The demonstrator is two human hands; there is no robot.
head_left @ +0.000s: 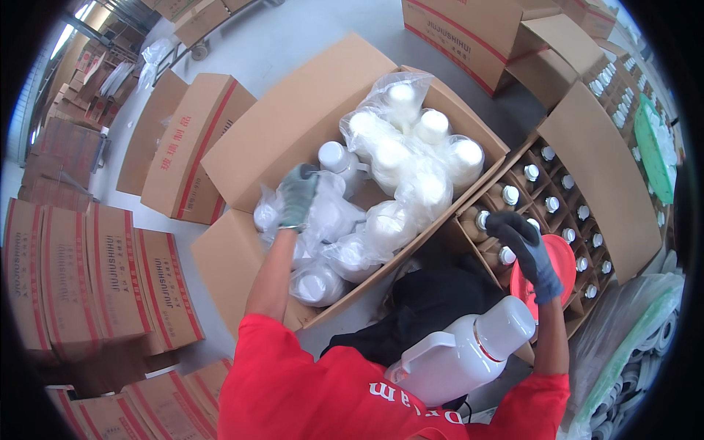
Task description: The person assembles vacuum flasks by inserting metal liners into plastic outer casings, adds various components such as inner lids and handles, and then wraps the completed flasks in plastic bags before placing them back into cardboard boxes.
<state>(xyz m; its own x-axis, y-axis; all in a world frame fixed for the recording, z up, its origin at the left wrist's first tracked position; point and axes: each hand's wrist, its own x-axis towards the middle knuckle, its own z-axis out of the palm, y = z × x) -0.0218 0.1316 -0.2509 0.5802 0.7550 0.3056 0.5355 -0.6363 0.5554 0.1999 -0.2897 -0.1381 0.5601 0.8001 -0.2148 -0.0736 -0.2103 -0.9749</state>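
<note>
Plastic film [268, 199] veils jugs [336, 216] by the left hand [298, 196].

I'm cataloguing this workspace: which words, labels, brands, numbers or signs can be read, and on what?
I won't copy any wording; here is where it stands:
Upper-left carton: large red characters.
Row of cartons at left: dark lettering; the smaller lines are too small to read.
Top-right carton: dark lettering, smaller characters beneath.
Red shirt: white letters, upside down in this view.

Jugs [335, 155] in box [293, 110], bottles [510, 194] in carton [601, 176] to right
</note>
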